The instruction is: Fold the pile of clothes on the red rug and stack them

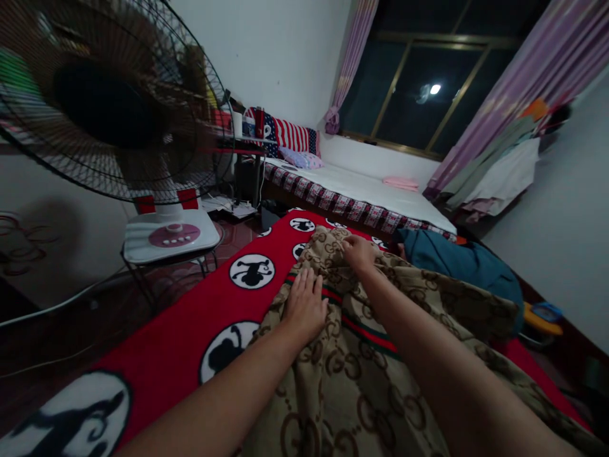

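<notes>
A brown garment (pixel 342 381) with a printed ring pattern and a green-and-red stripe lies spread and creased on a red blanket (pixel 190 317). Its exact kind I cannot make out. My left hand (pixel 307 306) rests flat on the cloth beside the stripe, fingers stretched forward. Farther out, my right hand (pixel 359 254) has its fingers curled closed on the garment near its far end. The blanket has white circles with dark monkey-like figures.
A large fan (pixel 114 108) stands close on the left, on a stool. A dark teal cloth (pixel 457 266) lies right of the garment. Beyond is a bed (pixel 352 184) with pillows, below a window (pixel 428 95) with purple curtains. Clothes (pixel 504 178) hang at the right.
</notes>
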Demonstrator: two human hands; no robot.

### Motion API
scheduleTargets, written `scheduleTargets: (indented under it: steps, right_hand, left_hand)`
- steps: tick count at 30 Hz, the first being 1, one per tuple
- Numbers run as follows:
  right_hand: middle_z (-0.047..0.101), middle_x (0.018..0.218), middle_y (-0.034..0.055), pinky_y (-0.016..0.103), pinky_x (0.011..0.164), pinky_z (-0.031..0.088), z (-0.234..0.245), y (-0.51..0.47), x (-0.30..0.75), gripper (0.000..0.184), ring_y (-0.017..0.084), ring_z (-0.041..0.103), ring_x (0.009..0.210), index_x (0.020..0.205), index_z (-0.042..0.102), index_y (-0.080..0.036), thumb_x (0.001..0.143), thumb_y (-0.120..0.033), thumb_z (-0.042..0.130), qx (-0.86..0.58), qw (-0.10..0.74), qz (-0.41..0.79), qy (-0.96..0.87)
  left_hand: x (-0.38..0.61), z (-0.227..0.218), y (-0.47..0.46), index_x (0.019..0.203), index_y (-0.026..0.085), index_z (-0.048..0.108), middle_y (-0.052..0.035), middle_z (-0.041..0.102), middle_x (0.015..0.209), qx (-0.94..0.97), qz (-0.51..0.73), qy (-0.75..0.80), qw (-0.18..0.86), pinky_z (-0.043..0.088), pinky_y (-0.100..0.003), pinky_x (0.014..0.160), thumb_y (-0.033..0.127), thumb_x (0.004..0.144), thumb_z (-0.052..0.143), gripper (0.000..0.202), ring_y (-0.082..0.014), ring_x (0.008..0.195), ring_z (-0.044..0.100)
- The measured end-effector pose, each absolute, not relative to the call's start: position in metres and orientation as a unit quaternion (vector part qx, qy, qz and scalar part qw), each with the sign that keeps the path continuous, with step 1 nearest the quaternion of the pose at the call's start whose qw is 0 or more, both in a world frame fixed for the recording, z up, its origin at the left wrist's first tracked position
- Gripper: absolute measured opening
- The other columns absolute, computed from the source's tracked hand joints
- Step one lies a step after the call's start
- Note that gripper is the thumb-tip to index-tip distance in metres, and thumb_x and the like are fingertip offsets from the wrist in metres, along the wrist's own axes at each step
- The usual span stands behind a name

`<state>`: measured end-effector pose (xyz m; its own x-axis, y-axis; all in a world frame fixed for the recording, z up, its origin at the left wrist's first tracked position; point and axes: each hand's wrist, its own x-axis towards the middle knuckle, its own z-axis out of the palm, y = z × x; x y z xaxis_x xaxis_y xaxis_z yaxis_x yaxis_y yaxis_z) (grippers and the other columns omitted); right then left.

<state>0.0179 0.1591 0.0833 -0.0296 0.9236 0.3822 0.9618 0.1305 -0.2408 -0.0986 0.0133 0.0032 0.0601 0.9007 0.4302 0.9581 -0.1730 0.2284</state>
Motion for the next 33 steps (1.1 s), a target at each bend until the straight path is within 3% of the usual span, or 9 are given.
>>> scheduleTargets:
  steps: [5, 11, 16, 19, 21, 24, 27, 30, 33]
  right_hand:
    - [0.070, 0.105, 0.0141, 0.032, 0.080, 0.046, 0.077, 0.192, -0.002, 0.038, 0.026, 0.064, 0.096, 0.109, 0.068, -0.015, 0.080, -0.038, 0.062, -0.656, 0.202, 0.024, -0.727]
    - [0.067, 0.115, 0.0119, 0.032, 0.087, 0.044, 0.065, 0.210, 0.000, 0.040, 0.024, 0.060, 0.106, 0.120, 0.064, -0.019, 0.093, -0.029, 0.036, -0.622, 0.281, -0.036, -0.730]
    - [0.068, 0.106, 0.0144, 0.041, 0.085, 0.047, 0.049, 0.210, -0.010, 0.030, 0.030, 0.061, 0.101, 0.106, 0.070, -0.019, 0.081, -0.023, 0.053, -0.626, 0.233, -0.040, -0.743]
    - [0.057, 0.129, 0.0156, 0.044, 0.098, 0.041, 0.047, 0.201, -0.017, 0.043, 0.030, 0.051, 0.119, 0.126, 0.059, -0.017, 0.084, -0.024, 0.052, -0.583, 0.277, -0.081, -0.759]
    - [0.048, 0.141, 0.0112, 0.046, 0.107, 0.032, 0.043, 0.196, -0.016, 0.046, 0.028, 0.041, 0.131, 0.136, 0.050, -0.020, 0.091, -0.031, 0.044, -0.524, 0.282, -0.096, -0.798]
    - [0.036, 0.152, 0.0047, 0.054, 0.111, 0.024, 0.031, 0.192, -0.011, 0.046, 0.027, 0.026, 0.141, 0.141, 0.044, -0.027, 0.098, -0.036, 0.030, -0.495, 0.147, -0.030, -0.856]
    - [0.024, 0.157, 0.0038, 0.058, 0.111, 0.020, 0.023, 0.188, -0.008, 0.049, 0.029, 0.017, 0.145, 0.146, 0.035, -0.027, 0.099, -0.039, 0.029, -0.516, 0.043, 0.032, -0.855]
    - [0.027, 0.156, 0.0092, 0.054, 0.112, 0.022, 0.029, 0.172, -0.003, 0.051, 0.028, 0.022, 0.143, 0.146, 0.036, -0.021, 0.098, -0.038, 0.033, -0.503, 0.053, 0.043, -0.861]
    - [0.044, 0.147, 0.0091, 0.037, 0.110, 0.032, 0.041, 0.138, 0.019, 0.047, 0.021, 0.040, 0.134, 0.139, 0.047, -0.019, 0.096, -0.036, 0.041, -0.453, 0.084, 0.039, -0.887]
  left_hand:
    - [-0.098, 0.003, 0.012, 0.140, 0.003, 0.041, -0.0230, 0.032, 0.151, -0.729, -0.240, -0.641, 0.020, 0.020, -0.047, 0.117, 0.037, 0.092, 0.043, 0.059, -0.0322, 0.142, 0.024]
    - [-0.096, -0.003, 0.012, 0.150, 0.021, 0.027, -0.0145, 0.010, 0.159, -0.730, -0.304, -0.610, 0.054, 0.020, -0.054, 0.116, 0.036, 0.088, 0.053, 0.069, -0.0344, 0.146, 0.007]
    - [-0.095, -0.005, 0.014, 0.144, 0.020, 0.041, -0.0137, 0.023, 0.157, -0.743, -0.277, -0.609, 0.023, 0.019, -0.057, 0.116, 0.042, 0.090, 0.048, 0.059, -0.0354, 0.144, 0.015]
    - [-0.094, -0.004, 0.014, 0.145, 0.013, 0.037, -0.0162, 0.023, 0.156, -0.742, -0.260, -0.618, 0.020, 0.017, -0.054, 0.117, 0.043, 0.090, 0.046, 0.063, -0.0341, 0.145, 0.014]
    - [-0.094, -0.001, 0.014, 0.145, 0.005, 0.035, -0.0193, 0.023, 0.155, -0.737, -0.248, -0.629, 0.014, 0.016, -0.051, 0.118, 0.042, 0.090, 0.045, 0.067, -0.0327, 0.145, 0.014]
    - [-0.094, 0.002, 0.014, 0.144, 0.001, 0.035, -0.0201, 0.024, 0.154, -0.733, -0.231, -0.640, 0.008, 0.016, -0.048, 0.119, 0.041, 0.091, 0.043, 0.067, -0.0307, 0.144, 0.018]
    - [-0.095, 0.005, 0.013, 0.142, 0.001, 0.039, -0.0187, 0.029, 0.153, -0.735, -0.219, -0.642, 0.015, 0.017, -0.046, 0.118, 0.038, 0.091, 0.042, 0.063, -0.0295, 0.143, 0.022]
    - [-0.097, 0.005, 0.012, 0.140, 0.004, 0.043, -0.0172, 0.034, 0.151, -0.736, -0.222, -0.638, 0.032, 0.018, -0.045, 0.118, 0.036, 0.091, 0.043, 0.059, -0.0289, 0.142, 0.026]
    - [-0.099, 0.004, 0.013, 0.138, 0.010, 0.048, -0.0150, 0.038, 0.149, -0.742, -0.237, -0.626, 0.047, 0.020, -0.046, 0.117, 0.033, 0.089, 0.046, 0.055, -0.0302, 0.140, 0.030]
